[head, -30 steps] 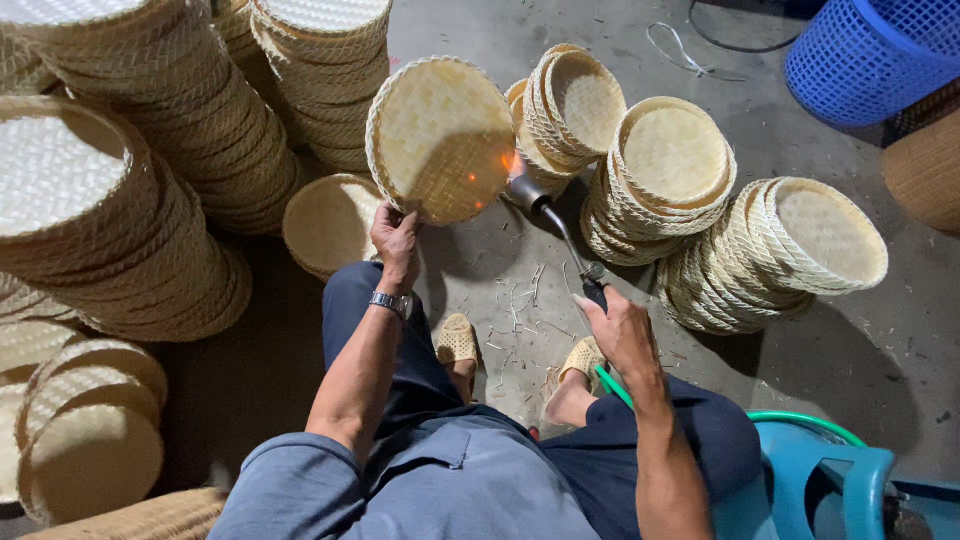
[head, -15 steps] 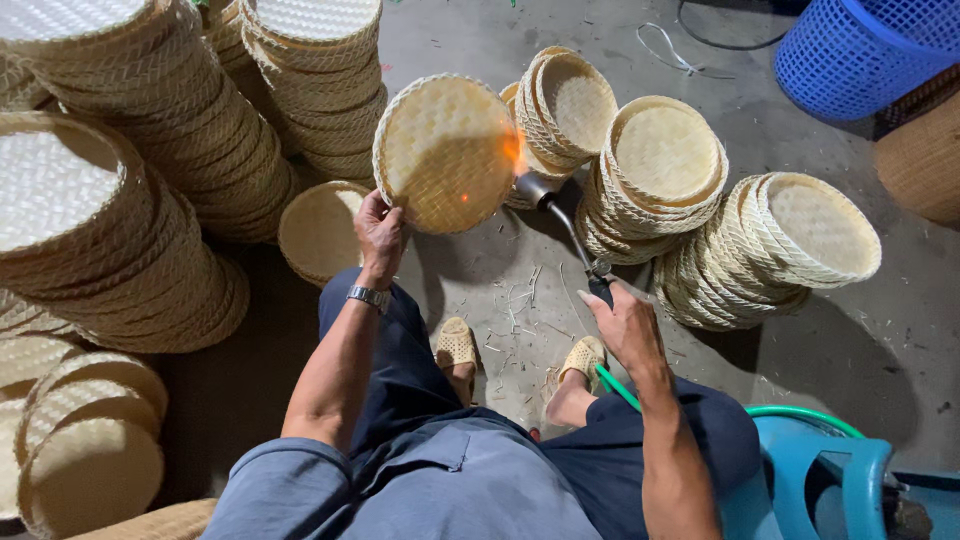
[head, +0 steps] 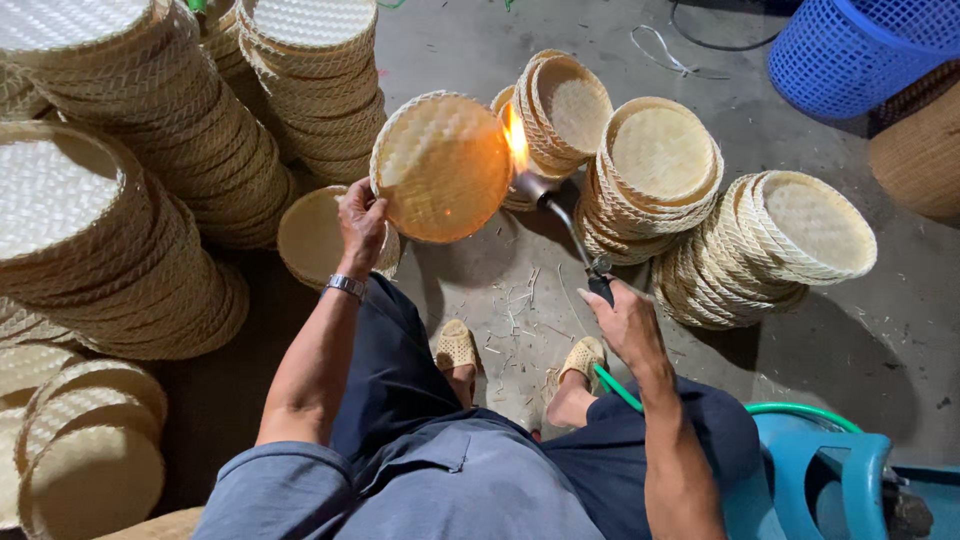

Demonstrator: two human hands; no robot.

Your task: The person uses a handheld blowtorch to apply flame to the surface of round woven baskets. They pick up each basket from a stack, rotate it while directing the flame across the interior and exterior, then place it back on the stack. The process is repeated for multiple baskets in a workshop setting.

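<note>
My left hand [head: 360, 222] grips the lower left rim of a round woven bamboo tray [head: 443, 166], held up and tilted with its underside toward me. My right hand [head: 625, 318] holds a gas torch [head: 570, 235] by its black handle. The torch's nozzle points at the tray's right edge, where an orange flame [head: 517, 140] burns against the weave. A green hose [head: 700, 405] runs from the torch handle back over my right knee.
Tall stacks of woven trays [head: 120, 200] stand on the left, with shorter leaning stacks [head: 720, 220] on the right and flat lids [head: 80, 450] at lower left. A blue plastic basket [head: 860, 55] sits top right, a blue stool [head: 830, 480] at lower right. Bamboo scraps litter the concrete floor.
The tray has turned in my left hand and the flame now licks its right rim. The torch has risen slightly toward the tray.
</note>
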